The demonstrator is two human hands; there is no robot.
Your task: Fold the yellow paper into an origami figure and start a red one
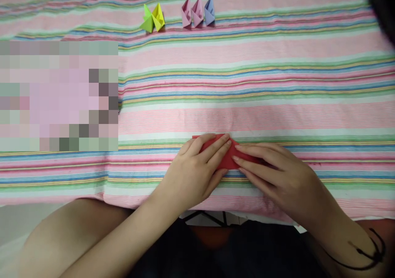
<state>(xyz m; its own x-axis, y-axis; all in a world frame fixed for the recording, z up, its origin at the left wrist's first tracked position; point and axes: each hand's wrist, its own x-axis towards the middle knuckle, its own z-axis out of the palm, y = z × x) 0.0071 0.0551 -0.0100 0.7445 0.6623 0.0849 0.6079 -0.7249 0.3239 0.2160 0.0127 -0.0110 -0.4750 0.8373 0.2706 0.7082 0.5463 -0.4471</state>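
A folded piece of red paper (230, 161) lies on the striped cloth in front of me, its outline partly hidden under both hands. My left hand (196, 167) covers its left side, fingers stretched across the top and thumb at the near edge. From the right, my right hand (282, 173) holds the other side, with fingertips on the paper and the thumb along its lower edge. The fingertips of the two hands are close together but apart. How the paper is folded underneath cannot be made out.
Small folded paper shapes stand at the far side of the striped cloth (253, 80): a green one (147, 20) touching a yellow one (158, 18), then two pink ones (186, 14) and a blue one (210, 12). A pixelated block hides the left area. The cloth's near edge hangs by my legs.
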